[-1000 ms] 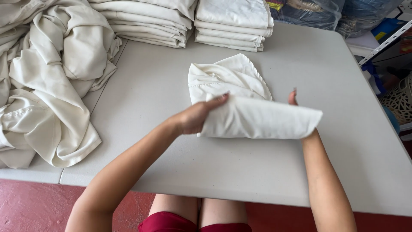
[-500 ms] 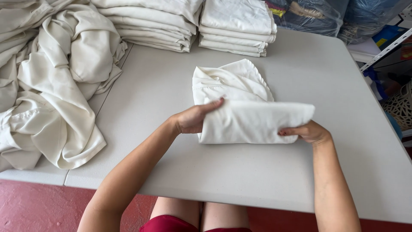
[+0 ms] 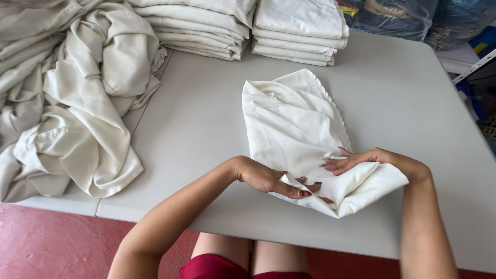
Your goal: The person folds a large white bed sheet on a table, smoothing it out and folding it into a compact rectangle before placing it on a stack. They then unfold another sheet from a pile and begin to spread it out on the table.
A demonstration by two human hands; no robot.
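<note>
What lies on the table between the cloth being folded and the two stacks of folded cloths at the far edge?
Nothing: in the head view, only bare grey table separates the cream cloth from the folded stacks.

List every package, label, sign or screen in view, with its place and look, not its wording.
Clear plastic bag: top edge right of the folded stacks, bulging, colourful contents.
Bluish plastic bag: top right corner, crinkled, dark contents.
Blue and yellow pack: right edge behind the table, mostly hidden.
No signs or screens.
</note>
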